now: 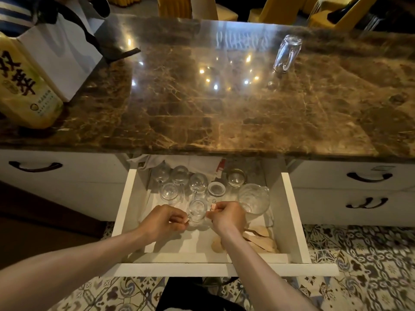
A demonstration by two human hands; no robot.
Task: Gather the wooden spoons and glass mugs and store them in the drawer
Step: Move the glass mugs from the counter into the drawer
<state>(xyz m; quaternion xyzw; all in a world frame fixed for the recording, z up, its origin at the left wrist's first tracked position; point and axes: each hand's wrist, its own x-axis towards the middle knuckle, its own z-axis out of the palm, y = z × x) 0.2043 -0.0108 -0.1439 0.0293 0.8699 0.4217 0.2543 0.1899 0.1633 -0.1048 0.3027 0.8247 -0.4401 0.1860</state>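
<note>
A white drawer (294,221) is pulled right out from under a brown marble countertop (202,113), and both hands are down inside it; a small glass mug (197,210) is being held between them, upright, roughly mid-drawer. The left hand (165,221) is curled in, fingertips pinched at the mug's left side; the right hand (228,215) is likewise closed up at its right side, though whether a handle or just the wall is gripped can't really be made out through the glass. Behind the held mug a cluster of other glass mugs (179,182) is packed toward the back left of the drawer, set close together, some touching; a bigger glass pitcher (253,198) is parked just right of the right hand. A few wooden spoons (260,240) are lying flat in the front right corner, partly hidden by the right forearm. One more mug (287,53) is left up on the countertop, far right, well apart from everything else; it looks to be turned upside down. A yellow bottle (27,93) and a white paper bag (60,57) are seen at the counter's left end.
</note>
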